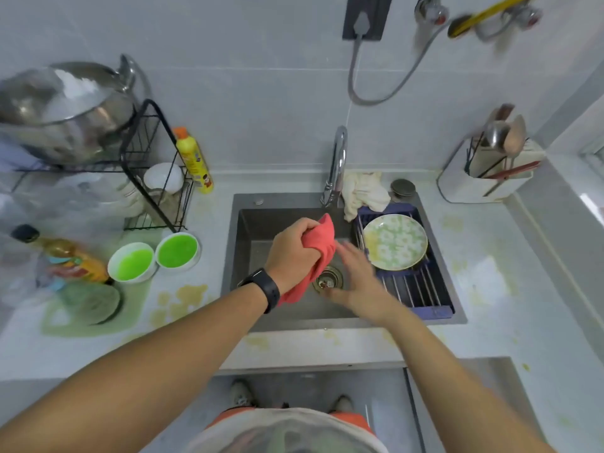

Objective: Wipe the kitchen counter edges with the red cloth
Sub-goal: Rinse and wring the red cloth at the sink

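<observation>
I'm holding the cloth (318,253) bunched in my left hand (294,253) over the sink (235,256); my right hand (356,276) hovers beside it, fingers spread, blurred. Wiping hasn't begun; next, I'd bring it to the counter (310,346) edge.

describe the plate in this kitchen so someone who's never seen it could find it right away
Start at the grey sink set into the counter below the chrome tap. Across its right side sits a blue-framed drying rack, and the plate lies in it. It is round with a pale green flower pattern, unlike the two white bowls of bright green liquid left of the sink.
</observation>
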A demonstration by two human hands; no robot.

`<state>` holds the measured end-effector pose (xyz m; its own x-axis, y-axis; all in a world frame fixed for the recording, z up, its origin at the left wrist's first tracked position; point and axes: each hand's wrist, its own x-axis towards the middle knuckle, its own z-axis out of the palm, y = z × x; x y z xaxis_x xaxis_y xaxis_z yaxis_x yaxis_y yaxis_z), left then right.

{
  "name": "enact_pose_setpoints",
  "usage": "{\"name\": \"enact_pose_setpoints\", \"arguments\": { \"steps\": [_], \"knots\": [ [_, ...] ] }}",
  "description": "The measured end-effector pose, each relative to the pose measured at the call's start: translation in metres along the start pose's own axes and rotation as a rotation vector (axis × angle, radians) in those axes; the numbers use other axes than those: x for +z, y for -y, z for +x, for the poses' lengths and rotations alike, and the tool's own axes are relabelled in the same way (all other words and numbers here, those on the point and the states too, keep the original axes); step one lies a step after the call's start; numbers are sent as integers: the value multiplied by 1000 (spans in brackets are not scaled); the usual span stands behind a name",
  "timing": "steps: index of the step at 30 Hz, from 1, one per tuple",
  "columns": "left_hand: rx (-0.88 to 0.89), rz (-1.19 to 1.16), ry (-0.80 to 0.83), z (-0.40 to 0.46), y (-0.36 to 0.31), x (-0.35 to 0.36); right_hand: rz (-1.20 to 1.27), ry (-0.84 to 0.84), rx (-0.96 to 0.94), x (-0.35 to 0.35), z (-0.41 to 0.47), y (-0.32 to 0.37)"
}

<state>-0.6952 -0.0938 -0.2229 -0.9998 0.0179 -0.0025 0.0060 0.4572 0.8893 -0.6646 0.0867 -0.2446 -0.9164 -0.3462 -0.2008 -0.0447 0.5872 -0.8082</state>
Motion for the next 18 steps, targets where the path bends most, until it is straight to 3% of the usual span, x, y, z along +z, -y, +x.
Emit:
{"name": "enact_pose_setpoints", "arguments": {
  "steps": [2, 4, 8, 11, 15, 18],
  "knots": [
    [4, -70, -19, -2, 4, -11, 370, 68, 52, 41, 5, 29],
    [-2, -158, 0, -3, 8, -22, 570, -17, 111, 69, 11, 47],
    [22, -354, 52, 3, 27, -54, 504, -270, 207, 92, 32, 56],
    [24, -492, 36, 8, 51, -70, 380, -304, 267, 82, 41, 58],
    [-118, -286, 133, -3, 87, -86, 271, -360, 256, 50, 51, 57],
    [-10, -67, 205, 3, 96, -94, 197, -267, 86, 24, 60, 63]
  ]
}}
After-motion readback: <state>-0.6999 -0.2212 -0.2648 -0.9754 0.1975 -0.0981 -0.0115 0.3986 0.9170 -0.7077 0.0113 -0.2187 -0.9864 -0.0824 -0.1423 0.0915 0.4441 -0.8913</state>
